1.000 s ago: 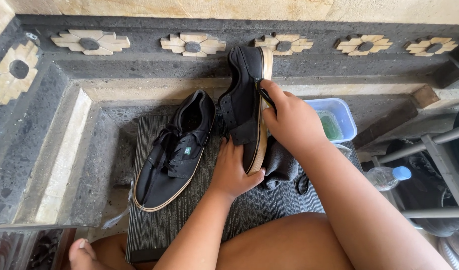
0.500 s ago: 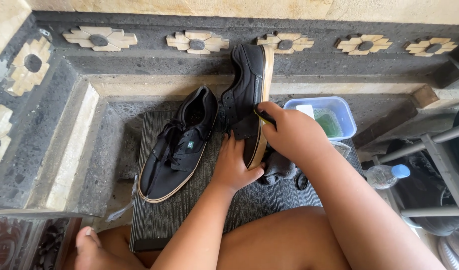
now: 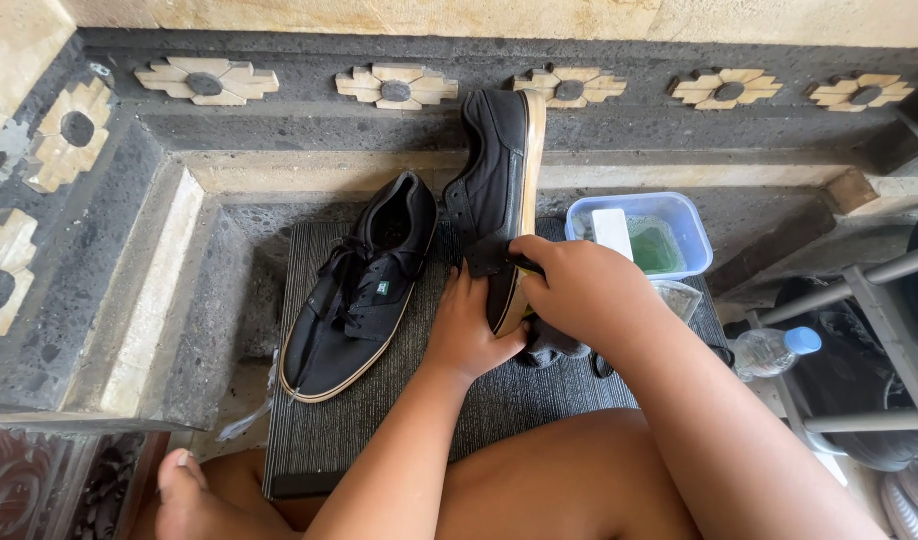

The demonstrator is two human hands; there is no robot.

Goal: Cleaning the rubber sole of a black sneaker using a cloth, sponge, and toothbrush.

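Your left hand [image 3: 471, 335] grips upright shoe [image 3: 501, 200] at heel; right hand [image 3: 579, 290] closed on sole edge. Second shoe [image 3: 364, 285] lies left of it, untouched. Tub [image 3: 694, 225] right.

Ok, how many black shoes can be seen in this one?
2. One black shoe lies flat on the dark ribbed mat, left of the hands. The other shoe stands on edge, sole facing right, held between the left hand and right hand.

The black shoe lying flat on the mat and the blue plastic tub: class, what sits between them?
In the head view, the second black shoe, held on edge by both hands, stands between the flat shoe and the blue tub.
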